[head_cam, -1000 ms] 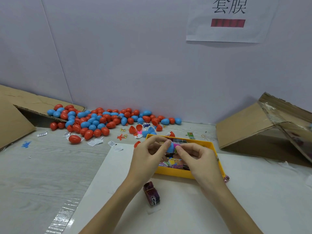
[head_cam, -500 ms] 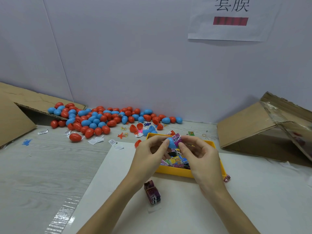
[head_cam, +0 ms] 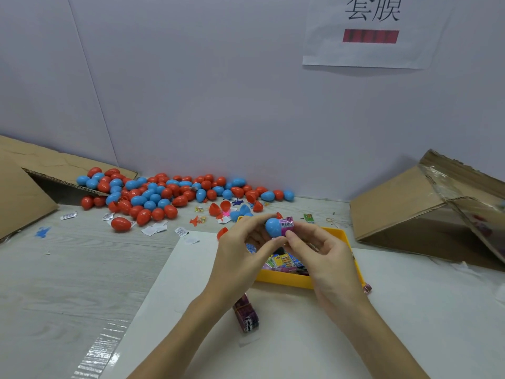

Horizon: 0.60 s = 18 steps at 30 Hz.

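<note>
Small packing or assembly workstation, not a home: plain partition walls, printed paper sign (head_cam: 374, 31) taped up, bulk heap of red and blue plastic eggs (head_cam: 164, 194) on the table (head_cam: 68, 269), opened cardboard boxes (head_cam: 426, 206) either side, yellow tray (head_cam: 284, 280) of printed wrappers.

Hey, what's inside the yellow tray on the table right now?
Colourful printed wrappers show in the yellow tray, near its front wall. The left hand and right hand, gripping a blue egg, hide the rest.

Blue egg (head_cam: 273, 227) w/ purple printed sleeve (head_cam: 287, 225); yellow tray (head_cam: 284, 280); red & blue eggs (head_cam: 153, 194).
</note>
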Tool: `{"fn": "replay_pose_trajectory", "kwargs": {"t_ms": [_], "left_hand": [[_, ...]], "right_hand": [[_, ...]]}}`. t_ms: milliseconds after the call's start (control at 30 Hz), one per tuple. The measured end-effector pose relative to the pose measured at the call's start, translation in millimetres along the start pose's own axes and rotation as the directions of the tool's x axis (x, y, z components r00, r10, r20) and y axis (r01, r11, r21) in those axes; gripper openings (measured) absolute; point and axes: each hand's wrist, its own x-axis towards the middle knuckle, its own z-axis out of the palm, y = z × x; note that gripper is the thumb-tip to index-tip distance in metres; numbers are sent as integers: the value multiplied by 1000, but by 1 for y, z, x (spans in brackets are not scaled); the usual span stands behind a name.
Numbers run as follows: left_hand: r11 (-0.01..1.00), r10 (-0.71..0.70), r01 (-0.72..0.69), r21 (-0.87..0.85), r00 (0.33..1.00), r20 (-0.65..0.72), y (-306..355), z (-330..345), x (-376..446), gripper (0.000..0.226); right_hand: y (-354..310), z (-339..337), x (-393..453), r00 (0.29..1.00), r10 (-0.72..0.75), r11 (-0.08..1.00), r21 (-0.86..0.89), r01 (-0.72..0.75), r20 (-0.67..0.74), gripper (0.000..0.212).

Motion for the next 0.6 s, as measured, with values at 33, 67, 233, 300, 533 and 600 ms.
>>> {"fn": "replay_pose_trajectory", "kwargs": {"t_ms": [33, 67, 233, 300, 533, 600], "left_hand": [[998, 38, -38, 57, 999, -6, -1, 0, 0, 42], [991, 76, -75, 111, 997, -5, -2, -1, 0, 43], [958, 191, -195, 211, 981, 42, -4, 2, -2, 50], [960, 187, -196, 199, 980, 63, -5, 5, -4, 56], [955, 227, -227, 191, 974, 23, -5, 6, -4, 39], [950, 235, -236, 205, 971, 30, -5, 8, -5, 37]], "right_hand": [[-2, 1, 0, 999, 45, 997, 60, -45, 17, 19], [-3, 1, 0, 995, 92, 988, 122, -96, 36, 24], [-7, 2, -2, 972, 220, 941, 244, -235, 86, 46], [-8, 4, -4, 965, 251, 926, 271, -262, 74, 46], [-16, 5, -4, 917, 363, 802, 445, -398, 165, 45], [-18, 6, -5, 894, 396, 756, 479, -446, 208, 42]]}}
